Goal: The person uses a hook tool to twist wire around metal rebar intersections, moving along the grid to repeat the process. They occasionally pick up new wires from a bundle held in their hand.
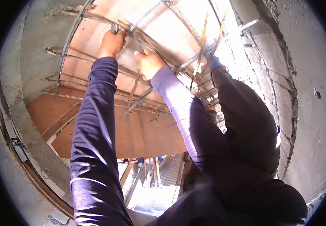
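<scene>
My left hand [112,42] is closed at a crossing of steel reinforcing bars [146,16]. A small grey piece shows at its fingertips, but I cannot make out what it is. Just to the right and lower, my right hand [148,63] is wrapped round a slim metal hand tool [137,42]. The tool's tip points up toward the same crossing, close to my left fingers. Its handle is hidden in my palm, so its exact kind does not show. Behind the bars lies a reddish-brown plywood panel [89,35].
Rusty bar ends [203,35] stick up on the right, near my foot [216,64]. A rough concrete wall [315,124] rises at the right, and a concrete edge [10,75] curves along the left. Below the plywood, a gap shows a sunlit lower level [155,192].
</scene>
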Motion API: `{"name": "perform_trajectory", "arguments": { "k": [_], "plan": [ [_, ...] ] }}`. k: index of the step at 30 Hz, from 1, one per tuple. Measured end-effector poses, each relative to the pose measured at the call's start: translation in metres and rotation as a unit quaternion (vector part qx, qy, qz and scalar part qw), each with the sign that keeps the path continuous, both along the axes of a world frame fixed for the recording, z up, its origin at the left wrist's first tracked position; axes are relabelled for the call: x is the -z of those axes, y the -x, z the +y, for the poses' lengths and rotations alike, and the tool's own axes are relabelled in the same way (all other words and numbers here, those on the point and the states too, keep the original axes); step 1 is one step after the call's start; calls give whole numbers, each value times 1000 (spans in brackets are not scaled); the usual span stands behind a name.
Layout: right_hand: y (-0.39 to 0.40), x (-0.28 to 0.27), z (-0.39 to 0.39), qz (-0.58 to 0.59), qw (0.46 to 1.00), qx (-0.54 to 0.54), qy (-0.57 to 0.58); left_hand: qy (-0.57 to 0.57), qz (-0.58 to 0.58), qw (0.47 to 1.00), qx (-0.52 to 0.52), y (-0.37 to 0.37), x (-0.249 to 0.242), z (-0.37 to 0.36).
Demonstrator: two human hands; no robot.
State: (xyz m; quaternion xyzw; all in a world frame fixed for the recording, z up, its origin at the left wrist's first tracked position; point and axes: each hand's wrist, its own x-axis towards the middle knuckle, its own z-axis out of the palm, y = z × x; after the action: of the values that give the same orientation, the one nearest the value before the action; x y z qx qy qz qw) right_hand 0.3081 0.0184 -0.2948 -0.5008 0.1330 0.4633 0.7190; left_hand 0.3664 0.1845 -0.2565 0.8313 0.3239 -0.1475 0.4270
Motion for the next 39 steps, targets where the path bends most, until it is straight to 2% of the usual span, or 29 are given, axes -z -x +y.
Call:
{"name": "perform_trajectory", "arguments": {
  "k": [1, 3, 5, 7, 9, 10, 11, 12, 13, 14, 15, 17, 18, 19, 20, 21, 24, 25, 26, 27, 29, 30, 31, 32, 34, 36, 37, 39],
  "plan": [
    [-1, -3, -5, 146, 982, 50, -107, -47, 0, 998, 32, -3, 0, -3],
    [10, 0, -10, 238, 947, 107, -189, -31, 18, 999, 18, 11, 0, -7],
    [11, -13, -8, 256, 943, 132, -166, -54, -14, 997, 46, 14, 4, -4],
    [8, -19, -4, 275, 937, 155, -148, -48, -18, 998, 25, 17, 3, -2],
    [7, -11, -9, 193, 972, 99, -92, -10, -11, 1000, 19, 15, 2, 0],
    [5, -2, -8, 108, 993, 52, -20, -10, -20, 999, 45, 14, 1, 2],
    [6, 7, -6, 112, 992, 51, -19, -10, -15, 999, 45, 15, 2, 2],
    [7, 16, -4, -36, 993, 5, 111, -11, -18, 998, 51, 15, 3, 3],
    [3, 0, -12, -135, 967, -54, 209, -13, -23, 998, 55, 14, 3, 5],
    [-2, -17, -21, -220, 916, -110, 316, -24, -30, 997, 69, 16, 4, 7],
    [-6, -21, -28, -206, 915, -116, 327, -23, -29, 997, 65, 16, 4, 7],
    [-10, -7, -30, -318, 888, -83, 323, -77, -33, 992, 94, 17, 5, 7],
    [-20, 1, -34, -319, 887, -88, 322, -94, -40, 988, 115, 16, 8, 13],
    [-32, 10, -43, -180, 963, -87, 179, -92, -38, 989, 111, 17, 12, 19],
    [-39, 12, -51, -33, 996, -81, 29, -146, -48, 977, 147, 16, 14, 23],
    [-40, 12, -58, -36, 995, -83, 30, -201, -59, 961, 184, 13, 15, 28],
    [-32, 11, -61, 199, 972, 1, -122, -256, -47, 942, 214, 11, 11, 34],
    [-19, 18, -53, 200, 972, -3, -124, -282, -39, 932, 223, 13, 12, 31],
    [-1, 25, -42, 294, 915, 66, -268, -267, -37, 945, 184, 20, 9, 18],
    [12, 27, -31, 378, 824, 132, -402, -270, -37, 945, 182, 29, 18, 12],
    [23, 24, -12, 410, 752, 167, -488, -196, -43, 977, 69, 42, 50, 5],
    [25, 19, -8, 420, 736, 181, -499, -195, -45, 977, 72, 42, 53, -7],
    [28, 20, -4, 426, 719, 186, -516, -156, -80, 984, 12, 46, 60, -19],
    [29, 23, -4, 421, 720, 177, -522, -115, -112, 986, -49, 50, 65, -29],
    [27, 28, -5, 417, 723, 165, -525, -102, -133, 983, -70, 50, 80, -33],
    [24, 29, -12, 406, 759, 137, -490, -63, -156, 979, -114, 52, 88, -31],
    [19, 28, -16, 406, 760, 135, -489, -62, -157, 979, -116, 51, 87, -34],
    [10, 24, -25, 309, 885, 78, -341, -22, -192, 973, -128, 53, 82, -40]
  ]
}}
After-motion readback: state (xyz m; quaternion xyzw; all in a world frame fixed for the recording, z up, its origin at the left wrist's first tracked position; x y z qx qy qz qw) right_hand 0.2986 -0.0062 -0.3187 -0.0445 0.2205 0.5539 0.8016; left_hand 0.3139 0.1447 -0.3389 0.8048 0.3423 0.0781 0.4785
